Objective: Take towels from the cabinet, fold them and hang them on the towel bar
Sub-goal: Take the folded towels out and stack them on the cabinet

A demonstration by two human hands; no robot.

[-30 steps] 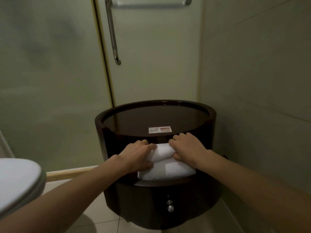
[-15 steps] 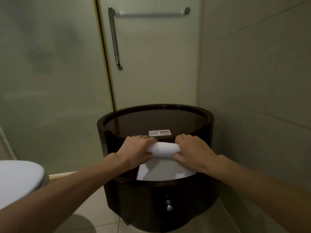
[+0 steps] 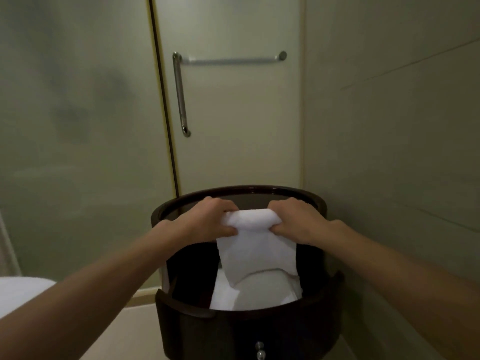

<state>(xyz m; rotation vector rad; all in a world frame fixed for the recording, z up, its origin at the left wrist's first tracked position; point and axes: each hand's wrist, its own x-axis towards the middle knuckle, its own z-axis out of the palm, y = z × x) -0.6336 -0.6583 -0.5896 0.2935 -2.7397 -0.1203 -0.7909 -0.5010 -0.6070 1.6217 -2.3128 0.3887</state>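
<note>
Pale bathroom corner, with a frosted glass door at centre and a tiled wall filling the right of the frame. At lower centre we see a white towel held up in front of a dark, round cabinet. Its upper end is bunched into a thick roll at the level of the cabinet top, and the rest hangs down as a flat panel over the open compartment.

The left hand grips the left end of the roll, fingers curled over the top and thumb pressed in below. The right hand grips the right end in the same way, so both sets of fingers are clamped on the cloth. Both forearms enter from the bottom corners of the frame.

Behind and below the hanging panel, a stack of white towels lies inside the compartment. We cannot tell whether the lifted towel's lower edge touches it. Beneath the compartment, two small metal knobs sit at the bottom edge of the frame.

Farther out, a horizontal towel bar crosses the door at upper centre and carries nothing. A vertical handle descends from its left end. A white toilet lid shows at lower left, above light floor tiles.
</note>
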